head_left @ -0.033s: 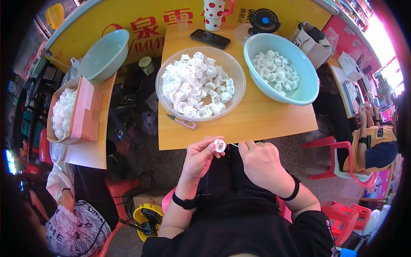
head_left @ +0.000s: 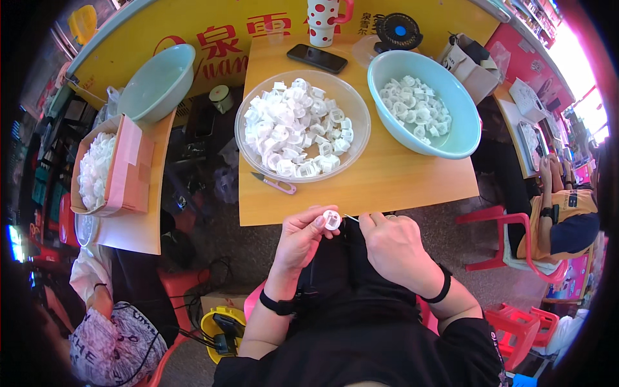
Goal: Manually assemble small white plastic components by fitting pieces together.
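My left hand (head_left: 304,235) pinches a small round white plastic piece (head_left: 332,220) just off the table's front edge. Close to its right, my right hand (head_left: 393,245) is closed round a thin pointed tool; only the pale tip (head_left: 350,217) shows, aimed at the piece and seemingly a little apart from it. Its handle is hidden in my fist. Ahead stands a clear round basin (head_left: 248,151) heaped with similar white plastic pieces (head_left: 290,126). A light blue basin (head_left: 451,147) at the right holds a smaller pile of small white pieces (head_left: 416,106).
Pink-handled thread snips (head_left: 278,183) lie near the wooden table's (head_left: 387,187) front left. Behind the basins are a phone (head_left: 316,58), a dotted cup (head_left: 321,26) and a small black fan (head_left: 398,31). A cardboard box (head_left: 132,168) of white pieces stands left; people sit on both sides.
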Motion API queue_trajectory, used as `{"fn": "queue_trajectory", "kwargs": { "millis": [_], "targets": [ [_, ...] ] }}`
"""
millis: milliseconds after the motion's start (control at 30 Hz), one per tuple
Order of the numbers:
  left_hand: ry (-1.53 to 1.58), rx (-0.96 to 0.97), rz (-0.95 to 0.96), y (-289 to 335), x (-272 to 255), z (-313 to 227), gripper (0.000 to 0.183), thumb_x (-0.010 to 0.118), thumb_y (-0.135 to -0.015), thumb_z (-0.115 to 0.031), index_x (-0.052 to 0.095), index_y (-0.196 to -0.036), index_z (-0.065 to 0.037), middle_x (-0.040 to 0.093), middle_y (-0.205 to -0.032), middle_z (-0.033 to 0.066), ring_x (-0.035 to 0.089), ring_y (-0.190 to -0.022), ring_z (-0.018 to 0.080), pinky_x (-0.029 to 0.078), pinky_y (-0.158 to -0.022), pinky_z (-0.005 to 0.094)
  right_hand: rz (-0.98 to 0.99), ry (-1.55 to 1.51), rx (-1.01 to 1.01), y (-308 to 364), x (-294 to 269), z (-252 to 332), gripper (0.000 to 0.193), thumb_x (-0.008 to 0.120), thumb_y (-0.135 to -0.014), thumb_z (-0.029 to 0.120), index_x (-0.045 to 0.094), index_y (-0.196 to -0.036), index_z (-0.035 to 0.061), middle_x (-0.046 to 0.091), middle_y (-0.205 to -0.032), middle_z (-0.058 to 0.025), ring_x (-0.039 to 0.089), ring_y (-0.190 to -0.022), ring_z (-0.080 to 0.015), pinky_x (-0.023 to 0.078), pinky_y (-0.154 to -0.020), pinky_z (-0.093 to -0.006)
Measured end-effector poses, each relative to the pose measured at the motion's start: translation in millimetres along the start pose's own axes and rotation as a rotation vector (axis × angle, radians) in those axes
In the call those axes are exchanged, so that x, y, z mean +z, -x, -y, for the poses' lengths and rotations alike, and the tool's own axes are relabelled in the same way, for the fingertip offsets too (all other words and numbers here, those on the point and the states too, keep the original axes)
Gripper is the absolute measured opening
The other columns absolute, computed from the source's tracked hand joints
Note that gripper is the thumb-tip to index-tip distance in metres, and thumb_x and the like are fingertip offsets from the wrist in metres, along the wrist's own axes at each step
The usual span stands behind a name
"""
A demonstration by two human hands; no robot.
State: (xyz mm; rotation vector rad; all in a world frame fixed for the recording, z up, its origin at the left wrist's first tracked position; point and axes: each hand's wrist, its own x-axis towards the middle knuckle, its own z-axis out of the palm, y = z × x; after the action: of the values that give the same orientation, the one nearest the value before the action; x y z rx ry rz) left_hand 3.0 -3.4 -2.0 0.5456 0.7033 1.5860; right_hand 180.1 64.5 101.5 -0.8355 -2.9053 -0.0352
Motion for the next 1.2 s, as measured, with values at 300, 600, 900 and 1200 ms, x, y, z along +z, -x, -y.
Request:
{"fn": "queue_trajectory", "kwargs": {
  "millis": [300,600,900,1200],
  "targets": [
    [-0.006,0.033,0.034,0,-1,0,0.030,0.063,-0.091,-0.006,0.063,-0.118,0.007,0.066,-0.103,0.0135,0.066,-0.085,0.0185,0.052,-0.075,0.0255,-0.007,-0.221,0.007,-2,0,4,0.015,0.063,-0.067,0.004,0.054,-0.080,0.0013,0.059,-0.072,-0.0137,0.063,-0.060,-0.0278,0.049,-0.056,-0.0362],
    [0.033,0.026,0.044,1,-2,-3,0.029,0.062,-0.092,-0.006,0.063,-0.118,0.006,0.066,-0.103,0.0127,0.065,-0.086,0.0186,0.052,-0.077,0.0270,-0.006,-0.244,0.029,-3,3,6,0.015,0.063,-0.068,0.003,0.055,-0.080,0.0002,0.060,-0.073,-0.0154,0.064,-0.062,-0.0296,0.049,-0.056,-0.0379],
    [0.045,0.010,0.018,0,0,-3,0.029,0.061,-0.093,-0.008,0.063,-0.118,0.006,0.069,-0.099,0.0144,0.066,-0.082,0.0187,0.053,-0.075,0.0261,0.003,-0.275,0.040,-5,3,7,0.013,0.062,-0.069,0.003,0.055,-0.080,-0.0006,0.060,-0.075,-0.0166,0.064,-0.063,-0.0310,0.049,-0.057,-0.0395],
    [0.044,0.017,0.020,0,-3,-2,0.034,0.063,-0.092,-0.007,0.060,-0.123,0.006,0.069,-0.100,0.0147,0.066,-0.084,0.0182,0.053,-0.072,0.0253,-0.075,-0.345,0.087,-5,9,8,0.021,0.067,-0.076,0.010,0.058,-0.093,0.0006,0.061,-0.078,-0.0146,0.064,-0.063,-0.0311,0.050,-0.057,-0.0397]
  ]
}}
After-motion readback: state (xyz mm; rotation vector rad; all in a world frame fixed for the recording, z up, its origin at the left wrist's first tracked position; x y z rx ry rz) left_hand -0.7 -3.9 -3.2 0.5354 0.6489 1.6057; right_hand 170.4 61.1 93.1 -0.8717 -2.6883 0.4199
